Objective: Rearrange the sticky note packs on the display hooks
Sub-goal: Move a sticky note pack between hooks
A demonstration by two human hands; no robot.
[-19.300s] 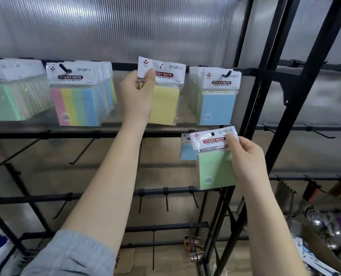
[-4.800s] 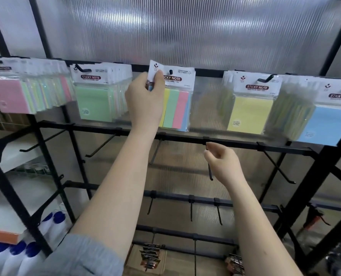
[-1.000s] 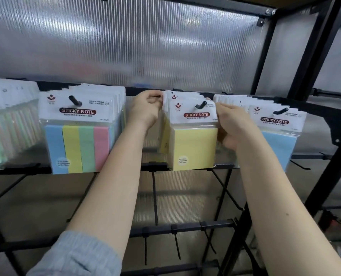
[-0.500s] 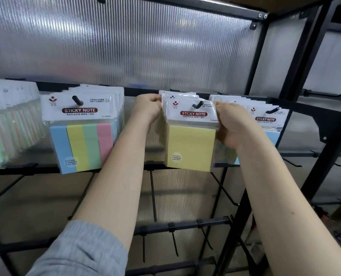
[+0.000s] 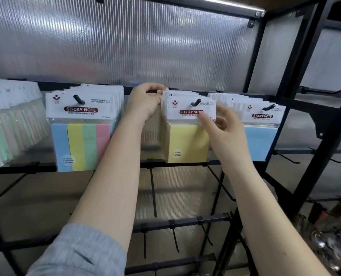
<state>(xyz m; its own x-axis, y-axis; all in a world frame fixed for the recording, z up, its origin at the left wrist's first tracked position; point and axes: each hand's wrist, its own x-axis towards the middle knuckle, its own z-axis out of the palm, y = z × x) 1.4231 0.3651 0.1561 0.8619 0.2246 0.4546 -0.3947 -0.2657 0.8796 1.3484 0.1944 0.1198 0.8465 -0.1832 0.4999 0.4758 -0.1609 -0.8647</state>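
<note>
A row of yellow sticky note packs [image 5: 187, 144] hangs on a black hook [image 5: 195, 102] at the middle of the top rail. My left hand [image 5: 145, 102] is at the row's upper left, its fingers curled round the header cards of the packs behind the front one. My right hand [image 5: 223, 126] is at the right side of the front pack, thumb on the front of its white header card and fingers behind its right edge. Four-colour striped packs [image 5: 80, 144] hang on the hook to the left and blue packs [image 5: 261, 142] on the hook to the right.
More pastel packs [image 5: 6, 132] hang at the far left. Below the packs run black rails with bare hooks [image 5: 153, 194]. A black rack upright [image 5: 321, 116] stands at the right, with blurred items on the floor beyond. A ribbed translucent panel backs the rack.
My right hand has slid from the right side of the yellow packs toward the front, and its thumb now lies on the front header card. My left hand stays at the upper left.
</note>
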